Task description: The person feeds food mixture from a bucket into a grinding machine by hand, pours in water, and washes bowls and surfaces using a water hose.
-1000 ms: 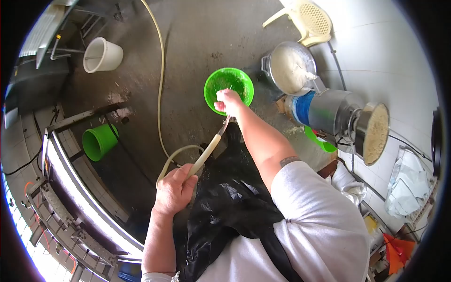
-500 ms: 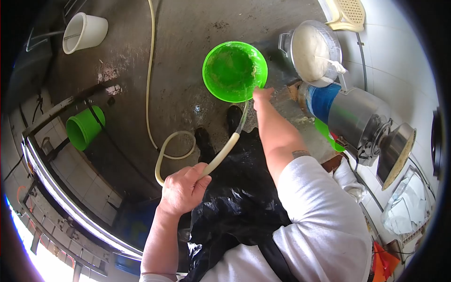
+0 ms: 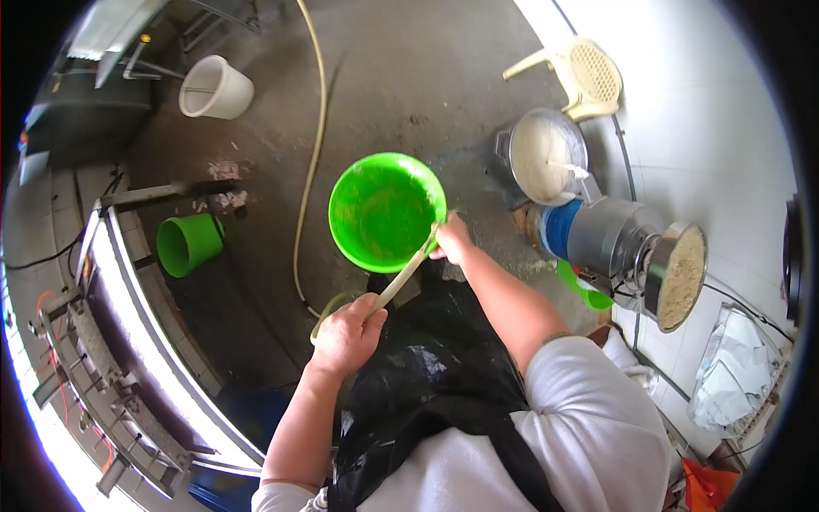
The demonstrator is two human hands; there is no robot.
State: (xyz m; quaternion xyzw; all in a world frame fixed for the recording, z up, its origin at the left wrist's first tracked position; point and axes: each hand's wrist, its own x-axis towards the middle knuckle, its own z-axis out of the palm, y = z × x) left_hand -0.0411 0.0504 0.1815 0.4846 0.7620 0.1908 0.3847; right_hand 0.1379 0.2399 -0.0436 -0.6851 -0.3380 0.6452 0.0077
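Observation:
My left hand [image 3: 348, 334] is wrapped round a cream-coloured hose [image 3: 397, 282] a short way behind its end. The hose end points up at the near right rim of a green basin [image 3: 339, 224], with what looks like water at its mouth. My right hand [image 3: 452, 239] grips the basin's right rim, its fingers partly hidden behind the rim. The basin is tilted so that its inside faces me, wet and streaked with pale residue. Below the basin hangs my black apron [image 3: 426, 341].
At right stand a metal pot of pale, milky mix [image 3: 537, 162], a metal grinding machine [image 3: 597, 239] with a grain-filled hopper [image 3: 685, 277], and a cream plastic chair [image 3: 593, 77]. A white bucket [image 3: 230, 90] and a green bucket [image 3: 200, 241] are at left. The hose crosses the floor.
The basin is nearer to me and looks larger. My left hand has brought the hose end up close to its rim. The view has shifted, with the right hand still on the rim.

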